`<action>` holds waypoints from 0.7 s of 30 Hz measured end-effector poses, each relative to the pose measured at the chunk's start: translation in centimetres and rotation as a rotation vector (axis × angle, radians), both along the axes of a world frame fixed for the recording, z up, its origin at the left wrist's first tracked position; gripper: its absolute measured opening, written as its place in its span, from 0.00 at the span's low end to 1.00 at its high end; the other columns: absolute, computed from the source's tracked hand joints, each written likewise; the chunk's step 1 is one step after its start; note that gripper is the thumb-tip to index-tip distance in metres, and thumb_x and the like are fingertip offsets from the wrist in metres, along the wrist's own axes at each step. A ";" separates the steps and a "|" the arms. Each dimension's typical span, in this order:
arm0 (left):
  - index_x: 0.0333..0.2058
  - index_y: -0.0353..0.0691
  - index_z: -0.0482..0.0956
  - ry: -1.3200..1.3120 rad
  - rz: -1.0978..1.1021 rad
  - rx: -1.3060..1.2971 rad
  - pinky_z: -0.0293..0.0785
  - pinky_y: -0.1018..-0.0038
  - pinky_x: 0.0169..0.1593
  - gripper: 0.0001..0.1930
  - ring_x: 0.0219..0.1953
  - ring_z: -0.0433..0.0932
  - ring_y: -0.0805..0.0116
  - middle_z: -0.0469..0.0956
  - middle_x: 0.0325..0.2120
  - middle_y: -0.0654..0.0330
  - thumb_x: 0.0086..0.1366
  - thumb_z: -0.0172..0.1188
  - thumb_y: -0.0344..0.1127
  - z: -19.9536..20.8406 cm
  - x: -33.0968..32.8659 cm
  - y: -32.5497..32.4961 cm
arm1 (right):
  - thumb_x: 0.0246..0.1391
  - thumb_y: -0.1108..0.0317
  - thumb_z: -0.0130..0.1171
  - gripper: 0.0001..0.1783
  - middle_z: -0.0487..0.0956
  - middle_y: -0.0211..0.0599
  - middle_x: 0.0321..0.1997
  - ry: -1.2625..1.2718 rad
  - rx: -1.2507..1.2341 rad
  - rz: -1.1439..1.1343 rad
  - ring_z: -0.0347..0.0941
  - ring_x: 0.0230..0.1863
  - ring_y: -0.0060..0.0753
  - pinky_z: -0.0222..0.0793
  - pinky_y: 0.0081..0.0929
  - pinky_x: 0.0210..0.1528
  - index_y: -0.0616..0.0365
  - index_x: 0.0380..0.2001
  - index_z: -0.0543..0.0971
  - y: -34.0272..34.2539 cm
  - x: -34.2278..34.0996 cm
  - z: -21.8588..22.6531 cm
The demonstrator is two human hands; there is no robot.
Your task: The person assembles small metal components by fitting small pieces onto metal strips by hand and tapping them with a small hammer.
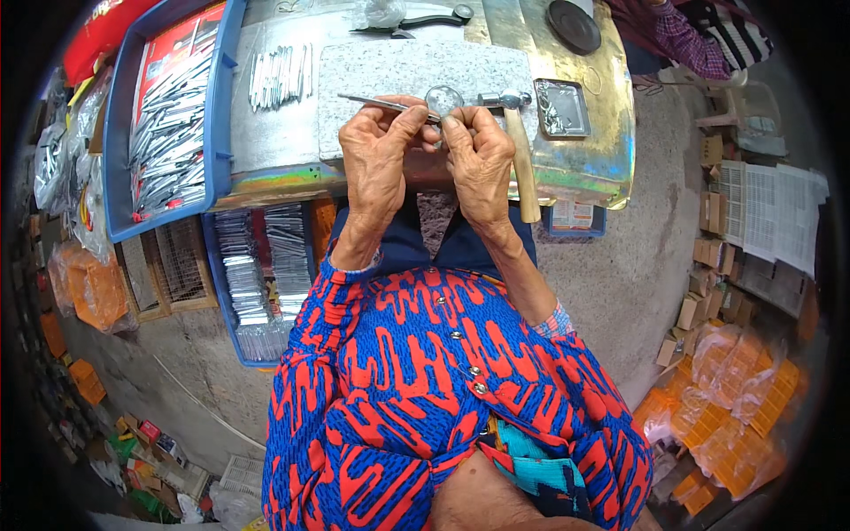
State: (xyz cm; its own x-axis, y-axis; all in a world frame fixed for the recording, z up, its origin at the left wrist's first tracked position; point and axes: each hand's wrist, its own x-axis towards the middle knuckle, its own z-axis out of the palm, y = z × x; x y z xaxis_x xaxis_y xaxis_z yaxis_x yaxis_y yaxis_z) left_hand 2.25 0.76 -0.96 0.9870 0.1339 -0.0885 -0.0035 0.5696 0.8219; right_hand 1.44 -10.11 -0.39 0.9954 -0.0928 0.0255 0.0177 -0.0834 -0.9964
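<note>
My left hand [374, 150] pinches a slim, pointed silver metal piece [361, 98] between thumb and fingers. It slants over the speckled grey slab [407, 62], its thin end out to the left. My right hand [482, 164] is closed in a pinch close beside the piece's other end; what its fingertips hold is hidden. Just behind the fingertips sits a small round clear dish or ring [443, 97]. A hammer [522, 164] with a wooden handle lies right of my right hand, its head on the slab's edge. Beside it is a square tray [584, 115] with small metal parts.
Similar metal pieces [282, 78] lie in a row on the bench's left. A blue crate [221, 115] full of them stands further left; another blue crate [232, 323] sits below. A black round lid [574, 26] and a black-handled tool [434, 19] lie at the back.
</note>
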 end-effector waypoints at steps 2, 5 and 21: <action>0.31 0.30 0.75 -0.033 -0.021 0.136 0.73 0.83 0.24 0.05 0.21 0.75 0.76 0.76 0.20 0.58 0.55 0.57 0.26 0.2 0.6 0.3 | 0.53 0.73 0.49 0.06 0.69 0.28 0.20 0.007 0.029 -0.008 0.62 0.21 0.15 0.58 0.16 0.20 0.66 0.27 0.71 0.1 0.0 0.1; 0.30 0.30 0.75 -0.076 -0.001 0.333 0.71 0.84 0.23 0.04 0.20 0.74 0.77 0.76 0.19 0.59 0.56 0.55 0.25 0.6 1.5 0.3 | 0.53 0.74 0.48 0.05 0.69 0.26 0.20 0.071 0.232 0.017 0.60 0.20 0.11 0.57 0.13 0.19 0.67 0.30 0.71 0.2 0.0 0.5; 0.30 0.36 0.75 -0.151 -0.222 0.676 0.69 0.86 0.22 0.04 0.21 0.72 0.81 0.75 0.21 0.64 0.58 0.52 0.29 0.8 5.1 0.7 | 0.53 0.76 0.46 0.12 0.67 0.24 0.21 0.121 0.242 0.027 0.58 0.17 0.08 0.55 0.09 0.17 0.69 0.41 0.68 -1.5 -1.3 0.4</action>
